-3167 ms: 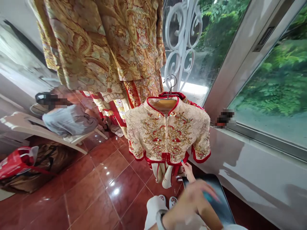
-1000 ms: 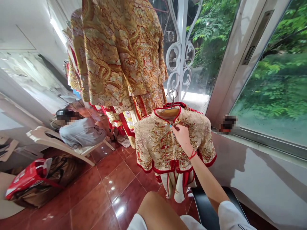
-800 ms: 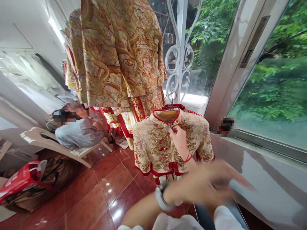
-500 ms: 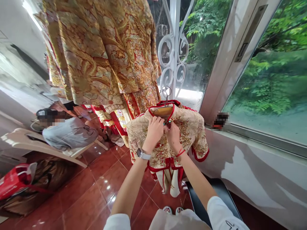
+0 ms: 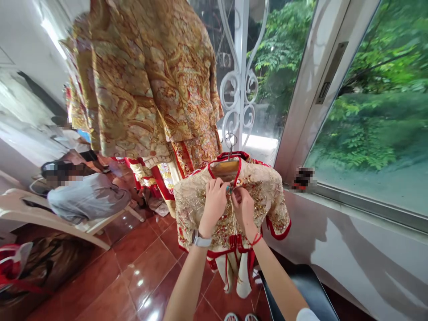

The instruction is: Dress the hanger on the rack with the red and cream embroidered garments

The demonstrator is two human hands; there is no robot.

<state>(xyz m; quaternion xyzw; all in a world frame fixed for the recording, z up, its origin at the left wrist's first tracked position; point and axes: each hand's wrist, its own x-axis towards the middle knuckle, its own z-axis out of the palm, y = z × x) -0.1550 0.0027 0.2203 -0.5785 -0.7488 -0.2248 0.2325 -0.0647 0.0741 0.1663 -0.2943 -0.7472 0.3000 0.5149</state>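
Observation:
A small cream jacket [image 5: 190, 205] with gold and red beadwork and red trim hangs on a wooden hanger [image 5: 224, 168] in front of me. My left hand [image 5: 214, 203], with a white watch on the wrist, pinches the jacket's front edge just below the collar. My right hand [image 5: 243, 208], with a red string on the wrist, grips the opposite front edge right beside it. Both sets of fingers meet at the top of the centre closure.
A large gold embroidered robe [image 5: 143, 84] hangs above and behind the jacket. A white scrolled window grille [image 5: 238, 80] and a window ledge [image 5: 354, 209] are to the right. A black stool [image 5: 306, 290] stands below. A person in grey [image 5: 83, 198] bends over a white plastic chair [image 5: 36, 216] at the left.
My right hand rose from near the stool to the jacket's collar. My left hand then swept up and joined it at the closure, where both have slid slightly lower.

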